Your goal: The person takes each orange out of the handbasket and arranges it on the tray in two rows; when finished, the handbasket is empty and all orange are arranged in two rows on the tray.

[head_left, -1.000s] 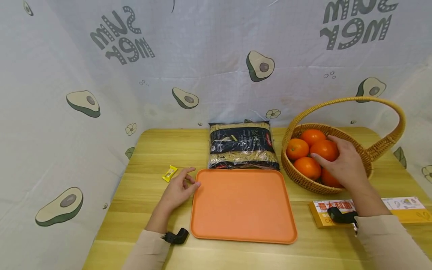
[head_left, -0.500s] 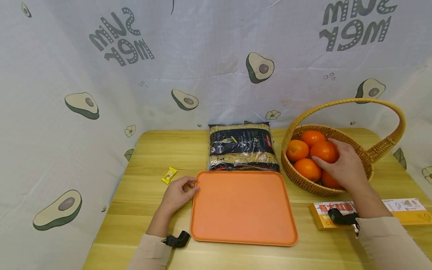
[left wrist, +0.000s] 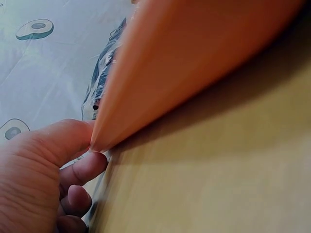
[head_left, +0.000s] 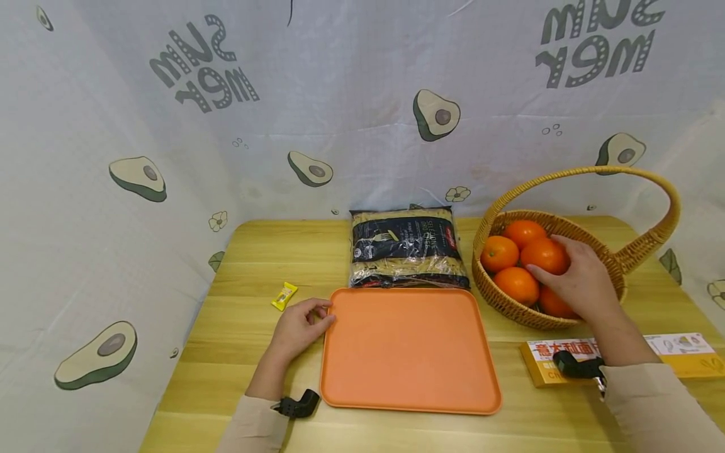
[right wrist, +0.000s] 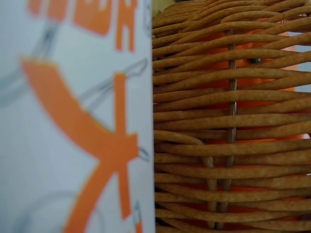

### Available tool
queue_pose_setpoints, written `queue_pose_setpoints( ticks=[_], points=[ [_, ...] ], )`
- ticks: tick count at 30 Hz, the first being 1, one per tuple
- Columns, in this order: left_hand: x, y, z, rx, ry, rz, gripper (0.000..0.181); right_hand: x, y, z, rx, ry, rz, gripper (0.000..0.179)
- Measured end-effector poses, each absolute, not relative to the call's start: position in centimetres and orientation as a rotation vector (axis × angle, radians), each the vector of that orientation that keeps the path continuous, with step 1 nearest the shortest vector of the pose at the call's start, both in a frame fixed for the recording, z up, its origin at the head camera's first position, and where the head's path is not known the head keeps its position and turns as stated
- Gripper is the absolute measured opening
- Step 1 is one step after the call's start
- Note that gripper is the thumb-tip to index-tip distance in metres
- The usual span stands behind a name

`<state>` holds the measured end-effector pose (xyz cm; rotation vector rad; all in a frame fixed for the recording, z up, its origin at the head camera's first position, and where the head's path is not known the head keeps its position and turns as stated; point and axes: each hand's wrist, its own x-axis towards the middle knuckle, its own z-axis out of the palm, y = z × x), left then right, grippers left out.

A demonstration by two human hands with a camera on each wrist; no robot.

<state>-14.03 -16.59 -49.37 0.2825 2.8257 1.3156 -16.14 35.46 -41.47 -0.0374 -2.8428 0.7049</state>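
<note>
My left hand (head_left: 299,328) pinches the left rim of an orange tray (head_left: 410,352) near its far corner. In the left wrist view, thumb and index finger meet at the edge of the tray (left wrist: 160,63). Over at the right, my right hand (head_left: 589,280) reaches into a wicker basket (head_left: 510,308) and grips an orange (head_left: 544,253), thumb on the near side and fingers round the far side. Several other oranges (head_left: 517,285) lie around it. Only the basket's woven side (right wrist: 233,121) and a box show in the right wrist view; the hand is hidden there.
A bag of penne pasta (head_left: 404,246) lies behind the tray. A small yellow wrapped packet (head_left: 284,296) sits left of it. A long pasta box (head_left: 680,352) lies in front of the basket, under the right forearm. The basket's tall handle (head_left: 583,170) arches above the fruit.
My left hand has come slightly back toward me, and its fingers have closed on the tray's left rim. My right hand keeps almost the same place on the orange.
</note>
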Motion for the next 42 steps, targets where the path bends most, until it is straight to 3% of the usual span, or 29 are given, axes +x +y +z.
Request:
queue_pose_setpoints(
  ticks=[42],
  points=[
    [-13.8, -16.7, -49.7, 0.298, 2.834, 1.357, 0.024, -13.2, 32.8, -39.1, -0.055, -2.69, 0.898, 0.08]
  ],
)
